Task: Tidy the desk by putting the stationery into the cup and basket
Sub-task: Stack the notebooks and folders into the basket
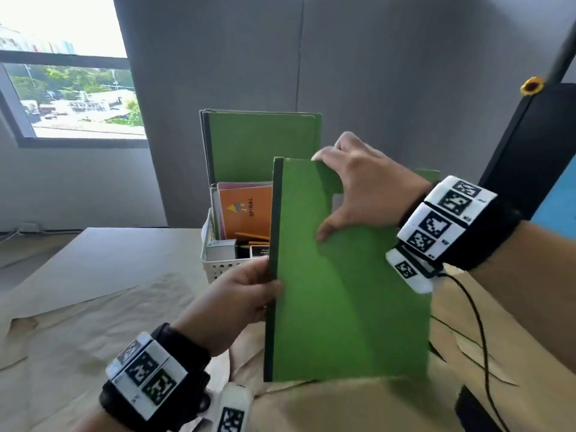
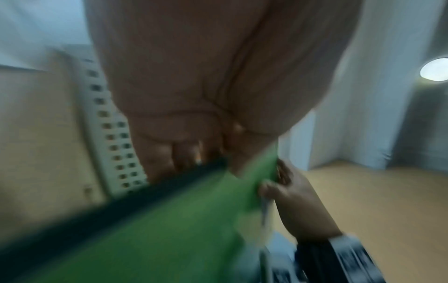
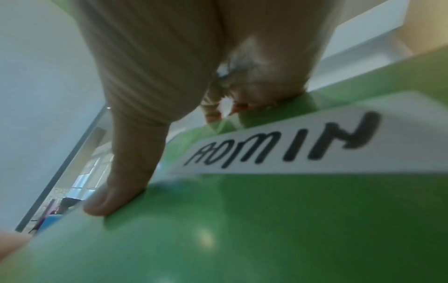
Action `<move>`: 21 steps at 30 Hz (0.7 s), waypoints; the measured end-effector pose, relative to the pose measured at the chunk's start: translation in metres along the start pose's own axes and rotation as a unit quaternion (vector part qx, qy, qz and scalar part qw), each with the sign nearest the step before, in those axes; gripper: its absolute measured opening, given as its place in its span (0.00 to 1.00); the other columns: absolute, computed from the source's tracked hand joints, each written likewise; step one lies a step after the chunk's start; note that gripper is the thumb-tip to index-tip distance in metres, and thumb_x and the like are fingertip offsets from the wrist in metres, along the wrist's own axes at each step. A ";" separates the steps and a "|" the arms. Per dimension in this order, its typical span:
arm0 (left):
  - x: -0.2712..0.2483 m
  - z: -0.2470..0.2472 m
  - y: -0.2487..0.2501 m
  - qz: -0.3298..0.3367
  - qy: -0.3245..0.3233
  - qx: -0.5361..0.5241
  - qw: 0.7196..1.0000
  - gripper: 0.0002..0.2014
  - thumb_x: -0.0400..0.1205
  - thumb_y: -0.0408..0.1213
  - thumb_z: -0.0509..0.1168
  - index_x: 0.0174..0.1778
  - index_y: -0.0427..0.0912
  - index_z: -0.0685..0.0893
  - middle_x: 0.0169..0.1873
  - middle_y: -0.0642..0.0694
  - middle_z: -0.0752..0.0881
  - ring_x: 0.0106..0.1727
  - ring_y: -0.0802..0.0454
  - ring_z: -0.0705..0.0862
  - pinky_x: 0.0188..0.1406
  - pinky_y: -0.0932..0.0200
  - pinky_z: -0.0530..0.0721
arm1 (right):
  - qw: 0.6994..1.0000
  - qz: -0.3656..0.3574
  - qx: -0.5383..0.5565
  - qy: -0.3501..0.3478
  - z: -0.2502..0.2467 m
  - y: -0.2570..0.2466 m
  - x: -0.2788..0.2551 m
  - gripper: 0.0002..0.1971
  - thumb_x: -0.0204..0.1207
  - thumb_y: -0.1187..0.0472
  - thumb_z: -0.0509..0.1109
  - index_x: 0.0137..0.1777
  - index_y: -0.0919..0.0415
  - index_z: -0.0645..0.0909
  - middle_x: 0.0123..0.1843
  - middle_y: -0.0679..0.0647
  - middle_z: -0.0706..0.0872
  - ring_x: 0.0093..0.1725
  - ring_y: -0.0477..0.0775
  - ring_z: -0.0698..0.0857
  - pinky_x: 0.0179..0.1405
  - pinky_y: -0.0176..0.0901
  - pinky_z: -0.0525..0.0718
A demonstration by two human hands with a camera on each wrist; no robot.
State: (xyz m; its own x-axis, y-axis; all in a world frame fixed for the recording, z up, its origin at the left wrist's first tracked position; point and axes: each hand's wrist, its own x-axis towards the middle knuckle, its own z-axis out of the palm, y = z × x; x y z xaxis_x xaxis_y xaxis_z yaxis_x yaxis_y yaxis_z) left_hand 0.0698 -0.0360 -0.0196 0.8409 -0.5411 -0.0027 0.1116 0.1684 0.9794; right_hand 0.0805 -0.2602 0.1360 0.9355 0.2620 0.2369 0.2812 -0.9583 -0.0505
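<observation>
Both hands, left hand (image 1: 246, 291) and right hand (image 1: 358, 188), clamp the green folder (image 1: 343, 291) mid-frame; tilted, it might snag the basket (image 1: 218, 269) rim.

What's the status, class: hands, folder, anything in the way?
Both hands hold the green folder upright: left hand at the spine, right hand at the top edge. White basket behind, already crowded.
</observation>
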 end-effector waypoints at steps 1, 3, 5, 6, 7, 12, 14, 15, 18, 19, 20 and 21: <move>0.000 0.003 0.012 0.025 0.034 0.037 0.998 0.15 0.86 0.23 0.63 0.64 0.40 0.88 0.56 0.41 0.93 0.51 0.49 0.92 0.45 0.53 0.92 | 0.999 -0.015 -0.018 0.028 -0.005 -0.007 0.009 0.64 0.46 0.25 0.83 0.83 0.46 0.63 0.66 0.47 0.68 0.67 0.50 0.69 0.74 0.55 0.72; 0.002 -0.007 0.039 0.073 0.084 0.093 0.989 0.18 0.87 0.18 0.58 0.61 0.41 0.86 0.48 0.47 0.95 0.44 0.54 0.93 0.37 0.59 0.90 | 0.993 -0.033 -0.065 0.095 -0.012 -0.017 0.028 0.63 0.51 0.22 0.77 0.86 0.45 0.59 0.69 0.51 0.66 0.70 0.52 0.66 0.76 0.59 0.67; 0.002 -0.027 0.071 0.112 0.137 0.119 0.977 0.18 0.87 0.18 0.57 0.61 0.41 0.85 0.46 0.48 0.95 0.44 0.52 0.93 0.36 0.60 0.90 | 0.971 -0.027 -0.083 0.222 -0.015 -0.015 0.044 0.57 0.60 0.20 0.70 0.85 0.48 0.59 0.72 0.57 0.68 0.73 0.59 0.67 0.74 0.63 0.68; 0.002 -0.040 0.086 0.131 0.163 0.124 0.970 0.18 0.88 0.18 0.56 0.63 0.42 0.85 0.49 0.47 0.94 0.46 0.50 0.93 0.37 0.58 0.91 | 0.951 -0.018 -0.060 0.302 -0.014 -0.009 0.051 0.50 0.66 0.24 0.69 0.83 0.51 0.64 0.71 0.58 0.70 0.71 0.61 0.70 0.71 0.60 0.69; 0.003 -0.054 0.102 0.151 0.190 0.125 0.962 0.19 0.88 0.19 0.57 0.66 0.42 0.84 0.52 0.46 0.94 0.49 0.48 0.93 0.40 0.55 0.92 | 0.927 -0.006 -0.017 0.374 -0.010 -0.003 0.056 0.39 0.71 0.31 0.70 0.77 0.53 0.69 0.68 0.57 0.73 0.68 0.60 0.72 0.66 0.55 0.70; 0.031 -0.112 0.167 0.251 0.281 0.098 0.921 0.24 0.84 0.19 0.60 0.74 0.43 0.80 0.63 0.41 0.90 0.57 0.40 0.92 0.54 0.39 0.91 | 0.947 0.138 0.102 0.271 0.029 0.008 0.086 0.06 0.77 0.56 0.66 0.53 0.51 0.78 0.50 0.48 0.78 0.55 0.57 0.76 0.62 0.56 0.72; 0.052 -0.120 0.181 0.267 0.298 0.091 0.912 0.27 0.80 0.16 0.61 0.74 0.42 0.79 0.62 0.35 0.89 0.54 0.37 0.91 0.53 0.33 0.91 | 0.984 0.127 0.052 0.116 0.058 0.009 0.104 0.11 0.78 0.54 0.68 0.60 0.51 0.80 0.58 0.52 0.80 0.61 0.58 0.77 0.67 0.60 0.76; 0.063 -0.122 0.186 0.268 0.306 0.096 0.909 0.26 0.80 0.16 0.61 0.72 0.41 0.79 0.60 0.35 0.90 0.52 0.37 0.91 0.52 0.31 0.91 | 0.992 0.112 0.040 0.051 0.071 0.007 0.113 0.17 0.78 0.53 0.70 0.67 0.51 0.79 0.64 0.53 0.79 0.65 0.59 0.77 0.69 0.61 0.78; 0.096 -0.120 0.190 0.266 0.326 0.119 0.899 0.23 0.80 0.17 0.61 0.64 0.45 0.84 0.52 0.42 0.93 0.48 0.40 0.94 0.48 0.37 0.93 | 0.996 0.069 0.025 -0.043 0.096 -0.007 0.145 0.27 0.73 0.50 0.74 0.74 0.47 0.77 0.70 0.53 0.82 0.64 0.60 0.82 0.67 0.60 0.83; 0.106 -0.118 0.189 0.264 0.331 0.128 0.897 0.22 0.80 0.18 0.61 0.62 0.47 0.86 0.51 0.43 0.94 0.48 0.40 0.94 0.47 0.40 0.93 | 0.997 0.057 0.012 -0.057 0.100 -0.012 0.155 0.27 0.71 0.48 0.75 0.71 0.48 0.79 0.67 0.53 0.84 0.60 0.59 0.85 0.64 0.58 0.85; 0.115 -0.118 0.188 0.264 0.335 0.132 0.895 0.22 0.81 0.19 0.62 0.60 0.48 0.87 0.50 0.43 0.94 0.46 0.42 0.94 0.45 0.44 0.93 | 0.996 0.054 -0.009 -0.065 0.105 -0.015 0.164 0.28 0.69 0.47 0.76 0.70 0.50 0.80 0.65 0.54 0.86 0.59 0.60 0.86 0.63 0.57 0.85; 0.123 -0.120 0.187 0.266 0.336 0.129 0.894 0.20 0.81 0.19 0.63 0.58 0.48 0.88 0.48 0.44 0.94 0.44 0.44 0.94 0.43 0.48 0.93 | 0.996 0.052 -0.027 -0.072 0.111 -0.016 0.173 0.30 0.67 0.47 0.77 0.70 0.53 0.79 0.66 0.56 0.85 0.61 0.62 0.85 0.63 0.57 0.85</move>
State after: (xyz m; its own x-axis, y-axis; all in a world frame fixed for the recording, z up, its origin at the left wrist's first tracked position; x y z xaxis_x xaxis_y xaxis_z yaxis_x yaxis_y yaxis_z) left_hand 0.2575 0.0276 0.1388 0.8769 0.1900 0.4415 -0.4519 0.0126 0.8920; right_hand 0.2614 -0.1865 0.0703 0.9808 0.1717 0.0922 0.1736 -0.9847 -0.0134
